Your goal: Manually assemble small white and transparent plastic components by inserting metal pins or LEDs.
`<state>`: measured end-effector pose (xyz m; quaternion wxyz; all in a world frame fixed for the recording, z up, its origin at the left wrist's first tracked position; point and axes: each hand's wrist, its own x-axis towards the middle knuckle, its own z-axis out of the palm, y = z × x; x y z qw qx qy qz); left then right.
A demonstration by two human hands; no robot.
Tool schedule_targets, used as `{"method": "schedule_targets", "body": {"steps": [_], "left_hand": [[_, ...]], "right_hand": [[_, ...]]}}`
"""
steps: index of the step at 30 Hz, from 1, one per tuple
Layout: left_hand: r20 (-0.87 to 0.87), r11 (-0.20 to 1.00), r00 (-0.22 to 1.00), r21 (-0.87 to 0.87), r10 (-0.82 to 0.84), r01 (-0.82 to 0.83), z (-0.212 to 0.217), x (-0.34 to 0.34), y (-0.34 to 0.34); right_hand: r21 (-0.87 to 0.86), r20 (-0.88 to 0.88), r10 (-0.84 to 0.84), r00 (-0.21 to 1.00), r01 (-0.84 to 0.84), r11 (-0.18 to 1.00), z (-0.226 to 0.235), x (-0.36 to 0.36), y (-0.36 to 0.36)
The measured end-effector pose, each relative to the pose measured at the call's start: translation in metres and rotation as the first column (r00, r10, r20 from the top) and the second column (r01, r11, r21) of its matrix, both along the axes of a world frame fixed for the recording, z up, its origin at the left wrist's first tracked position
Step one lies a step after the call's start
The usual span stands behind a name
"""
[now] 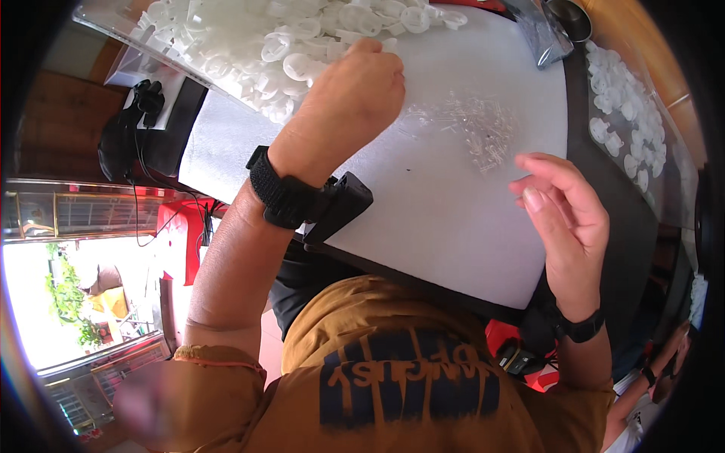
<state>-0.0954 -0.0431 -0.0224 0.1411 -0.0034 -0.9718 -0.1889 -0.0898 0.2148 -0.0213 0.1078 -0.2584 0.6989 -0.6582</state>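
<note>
Foremost, a heap of white plastic parts (226,49) is set at the table's far left. At its right-hand edge the left hand (370,83) is placed, fingers curled under; whether anything is gripped cannot be told. Small clear pieces (483,128) are scattered mid-table, right of the heap. Just beside their lower right, the right hand (563,211) is held with thumb and fingers parted, nothing seen between them. Open room is offered by the pale tabletop (445,241) from the clear pieces to its dark near edge. The far right corner is occupied by a grey packet (550,47); beyond the right edge, more white pieces (630,113) are spread.
</note>
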Motion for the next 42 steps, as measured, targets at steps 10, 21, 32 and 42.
{"method": "schedule_targets", "body": {"steps": [10,21,32,42], "left_hand": [[0.008,0.961,0.999,0.274,0.036,-0.036,0.014,0.022,0.010],[0.327,-0.070,0.859,0.921,-0.395,-0.383,0.012,0.084,0.064],[0.438,0.131,0.777,0.894,-0.453,-0.428,0.019,0.077,0.075],[0.440,0.192,0.787,0.898,-0.432,-0.397,0.017,0.080,0.079]], "right_hand": [[-0.116,0.178,0.141,0.974,-0.121,0.986,-0.006,0.004,0.007],[-0.302,0.562,0.353,0.748,-0.212,0.930,-0.005,0.005,0.008],[-0.302,0.510,0.374,0.775,-0.245,0.921,-0.008,0.006,0.006],[-0.372,0.488,0.426,0.761,-0.261,0.891,-0.004,0.006,0.004]]}}
